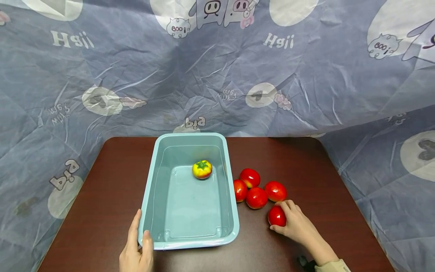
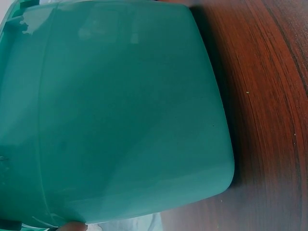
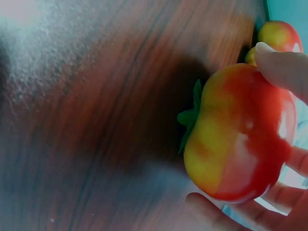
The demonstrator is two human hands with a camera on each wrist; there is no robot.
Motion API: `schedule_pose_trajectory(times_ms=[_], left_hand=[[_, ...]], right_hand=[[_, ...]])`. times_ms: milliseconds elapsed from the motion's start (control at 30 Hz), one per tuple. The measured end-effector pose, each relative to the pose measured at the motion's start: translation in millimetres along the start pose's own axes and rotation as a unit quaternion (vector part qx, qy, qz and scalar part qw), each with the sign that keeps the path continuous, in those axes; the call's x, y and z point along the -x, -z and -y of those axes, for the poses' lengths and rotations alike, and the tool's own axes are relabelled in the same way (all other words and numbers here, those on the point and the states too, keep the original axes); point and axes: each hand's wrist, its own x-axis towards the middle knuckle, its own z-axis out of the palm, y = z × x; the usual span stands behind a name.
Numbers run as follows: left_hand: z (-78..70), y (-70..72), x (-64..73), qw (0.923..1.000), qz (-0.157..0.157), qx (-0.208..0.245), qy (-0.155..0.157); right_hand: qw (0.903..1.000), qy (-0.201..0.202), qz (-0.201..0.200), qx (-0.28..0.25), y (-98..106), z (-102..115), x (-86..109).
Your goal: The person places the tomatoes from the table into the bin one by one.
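Observation:
My right hand (image 1: 299, 224) holds a shiny red toy tomato (image 1: 276, 216) between thumb and fingers, at the right of the loose group. In the right wrist view this tomato (image 3: 240, 132) shows a yellow underside and a green leafy calyx facing the table. My left hand (image 1: 137, 245) grips the near-left corner of a pale blue-green plastic tub (image 1: 190, 244), thumb at the front rim and fingers along the left side. The tub's outer wall (image 2: 125, 115) fills most of the left wrist view. Inside the tub sits one yellow-red tomato (image 1: 202, 169), calyx up.
Several red tomatoes (image 1: 256, 198) lie close together beside the tub's right wall. The brown wooden table (image 1: 112, 181) carries everything. Behind and around it hangs a grey-blue printed cloth (image 1: 210, 75). A small dark object (image 1: 306, 263) lies by the right wrist.

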Motion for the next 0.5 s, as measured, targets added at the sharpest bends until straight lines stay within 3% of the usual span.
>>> schedule_pose_trajectory(times_ms=[300,500], left_hand=[[0.4,1.7,-1.3,0.9999,0.014,-0.004,0.007],[1.1,2.3,-0.8,0.9999,0.008,-0.008,-0.008]], right_hand=[[1.0,-0.003,0.005,0.007,-0.1,4.0,3.4],[1.0,0.002,-0.005,-0.001,6.2,9.0,5.7]])
